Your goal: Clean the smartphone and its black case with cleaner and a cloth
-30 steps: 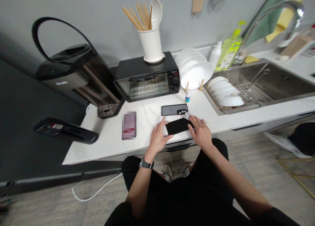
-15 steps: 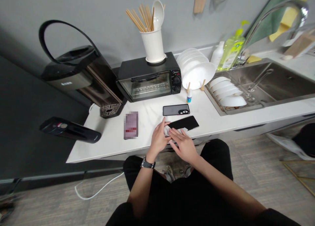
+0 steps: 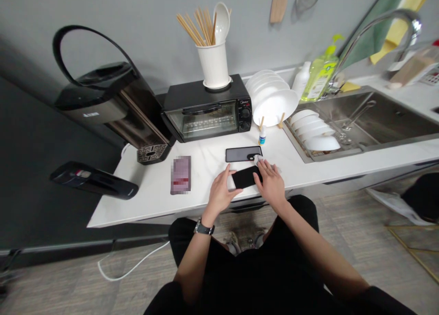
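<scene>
A black smartphone (image 3: 244, 178) lies screen up near the counter's front edge. At its left end is my left hand (image 3: 220, 190), thumb and fingers curved around the edges and steadying it. My right hand (image 3: 272, 182) is laid over the phone's right end, pressing a crumpled white tissue (image 3: 258, 159) under the fingers. Just behind the phone lies a dark-rimmed phone case (image 3: 240, 154) with camera cutouts, partly covered by the tissue. Beyond it stands a small white bottle with a blue label (image 3: 262, 136).
A blurred mauve packet (image 3: 181, 175) lies to the left. Behind are a toaster oven (image 3: 209, 118) carrying a white chopstick holder (image 3: 212, 63), a rack of plates (image 3: 274, 104) and a sink (image 3: 384, 118) with bowls. A water dispenser (image 3: 113, 95) and a dark bottle-like object (image 3: 94, 180) occupy the left.
My right hand has slid to the right along the phone with the tissue, uncovering the phone's left part. My left hand has stayed at the left end. The view has shifted slightly.
</scene>
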Tool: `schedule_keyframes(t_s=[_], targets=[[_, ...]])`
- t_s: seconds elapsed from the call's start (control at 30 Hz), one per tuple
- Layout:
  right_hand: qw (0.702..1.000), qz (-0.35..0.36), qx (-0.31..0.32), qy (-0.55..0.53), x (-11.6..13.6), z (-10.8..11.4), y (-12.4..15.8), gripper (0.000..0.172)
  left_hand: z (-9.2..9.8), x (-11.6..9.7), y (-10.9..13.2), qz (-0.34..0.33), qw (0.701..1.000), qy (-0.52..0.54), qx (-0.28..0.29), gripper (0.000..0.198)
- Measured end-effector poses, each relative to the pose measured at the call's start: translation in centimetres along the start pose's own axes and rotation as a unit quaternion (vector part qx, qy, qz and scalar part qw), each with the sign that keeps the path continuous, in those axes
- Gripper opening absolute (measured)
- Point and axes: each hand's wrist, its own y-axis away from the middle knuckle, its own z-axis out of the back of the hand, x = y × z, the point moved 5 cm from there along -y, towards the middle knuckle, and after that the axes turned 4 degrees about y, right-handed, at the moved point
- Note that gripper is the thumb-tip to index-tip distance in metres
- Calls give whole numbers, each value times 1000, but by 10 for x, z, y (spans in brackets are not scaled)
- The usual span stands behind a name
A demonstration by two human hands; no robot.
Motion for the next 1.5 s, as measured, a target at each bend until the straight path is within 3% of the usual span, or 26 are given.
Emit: schedule_keyframes(t_s=[0.17,0.3,0.47,0.63,0.77,0.87,0.97,1.07,1.17,1.33,1.5], targets=[[992,93,68,-50,70,-15,10,55,0,5,2,-5,1000,-2,-5,99],[981,131,97,-106,87,-9,30,50,1,4,3,-9,1000,13,1,99],[985,107,96,-96,41,8,46,50,2,-1,1,1,1000,11,-8,105],[998,26,32,-44,-23,20,39,50,3,0,-1,4,1000,10,-7,107],[1000,-8,5,-19,-36,15,17,48,3,-1,-1,4,1000,9,-5,107],[1000,8,7,-7,-12,5,5,52,3,-1,-1,3,1000,7,-8,105],[997,59,37,-31,30,-5,4,55,2,1,-1,2,1000,2,-13,100],[988,112,78,-74,67,-8,16,57,2,4,0,13,1000,0,-15,94],[979,134,104,-111,78,-1,34,56,2,1,1,9,1000,10,-9,95],[985,81,106,-110,34,16,51,48,3,-2,1,3,1000,6,-15,101],[999,23,41,-27,-19,23,37,48,2,0,-1,2,1000,4,-14,106]])
